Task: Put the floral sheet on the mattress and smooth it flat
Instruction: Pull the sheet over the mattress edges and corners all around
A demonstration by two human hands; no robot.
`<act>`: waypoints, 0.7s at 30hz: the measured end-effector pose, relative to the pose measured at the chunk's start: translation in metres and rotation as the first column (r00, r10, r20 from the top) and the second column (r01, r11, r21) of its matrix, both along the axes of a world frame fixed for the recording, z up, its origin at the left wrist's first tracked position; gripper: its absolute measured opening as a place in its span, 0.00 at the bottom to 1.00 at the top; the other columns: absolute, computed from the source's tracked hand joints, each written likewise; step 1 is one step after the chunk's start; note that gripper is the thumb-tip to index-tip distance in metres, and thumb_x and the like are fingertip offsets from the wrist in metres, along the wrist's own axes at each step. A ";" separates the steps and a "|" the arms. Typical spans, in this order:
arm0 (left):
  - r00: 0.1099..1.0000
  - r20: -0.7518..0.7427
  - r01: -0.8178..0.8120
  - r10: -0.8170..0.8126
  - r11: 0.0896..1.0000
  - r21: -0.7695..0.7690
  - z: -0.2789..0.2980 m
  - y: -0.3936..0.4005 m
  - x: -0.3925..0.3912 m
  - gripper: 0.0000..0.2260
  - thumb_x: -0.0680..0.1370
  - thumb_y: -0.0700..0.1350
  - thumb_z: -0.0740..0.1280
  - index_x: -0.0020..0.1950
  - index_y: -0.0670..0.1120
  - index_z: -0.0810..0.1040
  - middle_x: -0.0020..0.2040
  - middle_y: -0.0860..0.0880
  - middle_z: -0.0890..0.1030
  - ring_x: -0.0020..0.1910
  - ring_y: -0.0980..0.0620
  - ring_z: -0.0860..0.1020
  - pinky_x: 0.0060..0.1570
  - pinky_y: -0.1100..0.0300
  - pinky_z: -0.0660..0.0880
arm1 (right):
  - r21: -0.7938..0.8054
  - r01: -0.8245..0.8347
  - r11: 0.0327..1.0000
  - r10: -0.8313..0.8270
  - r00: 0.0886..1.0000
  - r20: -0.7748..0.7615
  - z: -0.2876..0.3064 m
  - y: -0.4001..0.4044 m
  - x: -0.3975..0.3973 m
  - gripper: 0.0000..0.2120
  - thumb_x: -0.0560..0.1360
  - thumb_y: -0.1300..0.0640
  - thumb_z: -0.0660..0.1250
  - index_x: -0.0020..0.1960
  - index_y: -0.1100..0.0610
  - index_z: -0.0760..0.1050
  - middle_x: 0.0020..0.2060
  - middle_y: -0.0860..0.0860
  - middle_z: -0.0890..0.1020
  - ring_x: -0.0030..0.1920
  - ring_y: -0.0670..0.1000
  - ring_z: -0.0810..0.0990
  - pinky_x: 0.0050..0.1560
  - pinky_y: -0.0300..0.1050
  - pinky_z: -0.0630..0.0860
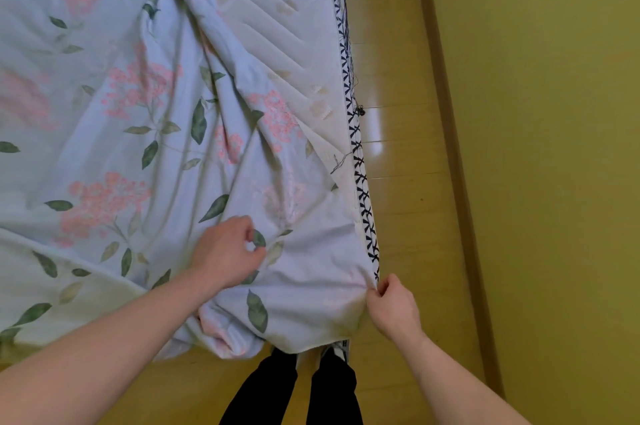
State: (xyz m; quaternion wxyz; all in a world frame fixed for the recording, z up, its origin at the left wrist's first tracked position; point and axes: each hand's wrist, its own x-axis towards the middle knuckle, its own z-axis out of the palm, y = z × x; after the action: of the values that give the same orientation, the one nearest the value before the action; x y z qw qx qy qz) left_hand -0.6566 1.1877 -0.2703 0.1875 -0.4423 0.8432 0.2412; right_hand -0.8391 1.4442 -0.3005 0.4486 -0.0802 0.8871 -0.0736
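Note:
The floral sheet [114, 133], pale blue with pink blossoms and green leaves, lies rumpled over most of the white quilted mattress [277, 29]. A bare strip of mattress shows at the upper right, along its side edge with black cross stitching [360, 161]. My left hand [225, 251] rests on the sheet near the front corner, fingers loosely curled with the thumb and fingertips close together over the cloth. My right hand [393, 308] pinches the sheet's edge at the mattress's front right corner. A bunch of sheet [225, 334] hangs over the front edge.
A yellow wooden floor [408, 78] runs along the right side of the mattress. Beyond it a wooden skirting strip [450, 113] meets an olive wall [554, 113]. My legs in dark trousers [294, 390] stand at the mattress's front edge.

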 end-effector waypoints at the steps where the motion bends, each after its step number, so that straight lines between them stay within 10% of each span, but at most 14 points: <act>1: 0.998 -0.052 0.043 -0.042 0.999 0.026 -0.001 0.004 -0.018 0.11 0.72 0.56 0.68 0.46 0.52 0.71 0.45 0.53 0.75 0.45 0.47 0.77 0.43 0.52 0.71 | 0.033 -0.028 0.999 0.028 0.999 0.029 -0.001 0.000 0.000 0.08 0.80 0.50 0.62 0.46 0.53 0.70 0.42 0.49 0.79 0.41 0.51 0.78 0.32 0.45 0.69; 6: 0.982 -0.076 0.181 -0.170 0.967 0.180 -0.014 0.033 -0.101 0.31 0.75 0.57 0.68 0.77 0.55 0.65 0.79 0.47 0.59 0.76 0.42 0.61 0.73 0.48 0.64 | 0.195 -0.083 0.977 0.046 0.981 0.186 -0.005 -0.002 0.001 0.18 0.83 0.43 0.57 0.56 0.56 0.75 0.50 0.54 0.81 0.47 0.55 0.81 0.41 0.45 0.76; 13: 0.915 0.097 0.306 -0.392 0.830 0.466 -0.024 0.057 -0.132 0.30 0.78 0.54 0.64 0.81 0.61 0.62 0.84 0.48 0.42 0.83 0.43 0.44 0.81 0.47 0.51 | 0.378 -0.268 0.886 0.168 0.946 0.278 0.018 -0.009 -0.018 0.11 0.80 0.61 0.64 0.39 0.58 0.72 0.31 0.51 0.79 0.26 0.46 0.78 0.27 0.40 0.72; 21: 0.990 -0.047 -0.098 0.136 0.877 0.471 -0.016 0.015 -0.135 0.28 0.75 0.49 0.69 0.75 0.63 0.70 0.84 0.49 0.47 0.82 0.44 0.53 0.76 0.53 0.62 | 0.239 -0.251 0.938 0.193 0.951 0.242 0.040 -0.012 -0.047 0.13 0.72 0.52 0.61 0.53 0.55 0.77 0.49 0.52 0.83 0.45 0.54 0.82 0.46 0.46 0.81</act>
State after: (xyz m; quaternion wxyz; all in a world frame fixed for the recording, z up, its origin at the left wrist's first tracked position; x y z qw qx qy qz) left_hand -0.7912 1.2030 -0.2861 0.2401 -0.4244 0.7388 0.4652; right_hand -0.8863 1.4326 -0.2608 0.5540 -0.1107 0.8203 0.0897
